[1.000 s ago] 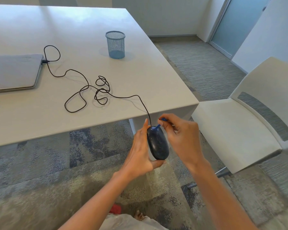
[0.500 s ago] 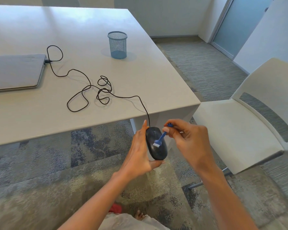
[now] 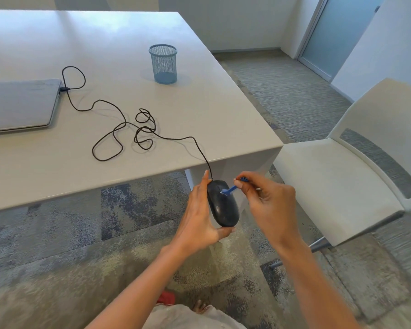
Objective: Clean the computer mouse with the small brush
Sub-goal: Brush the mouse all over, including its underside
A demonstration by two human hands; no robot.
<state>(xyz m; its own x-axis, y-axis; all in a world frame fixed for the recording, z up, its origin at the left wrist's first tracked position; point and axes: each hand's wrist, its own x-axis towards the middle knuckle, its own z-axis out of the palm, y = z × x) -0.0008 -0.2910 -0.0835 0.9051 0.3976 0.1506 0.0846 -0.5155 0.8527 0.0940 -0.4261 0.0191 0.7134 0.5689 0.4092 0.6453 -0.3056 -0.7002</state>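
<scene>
Black and glossy, a wired computer mouse point(image 3: 223, 205) is being held in the air just below and in front of the near corner of a pale grey table point(image 3: 199, 110); the left hand point(image 3: 197, 224) is cupping it from the left side, with the fingers lying straight up along its left edge and the thumb tucked under its near end; the mouse's top is facing up toward the camera. The right hand point(image 3: 268, 205) is pinching a small blue brush point(image 3: 231, 189) between thumb and forefinger, its other fingers curling loosely into the palm; the brush is slanting down to the left, and its pale bristle tip is touching the far part of the mouse, close to where the cord leaves it. A thin black cable point(image 3: 133, 134) is running up from the mouse over the table edge, lying in loose loops and tangles across the tabletop, and plugging into the side of a closed silver laptop point(image 3: 19, 103) at the left. A blue mesh pen cup point(image 3: 163, 64) is standing upright farther back on the table, well apart from the cable. A white plastic chair point(image 3: 330, 181) is sitting to the right of the table on mottled grey carpet point(image 3: 57, 257); both forearms are bare.
</scene>
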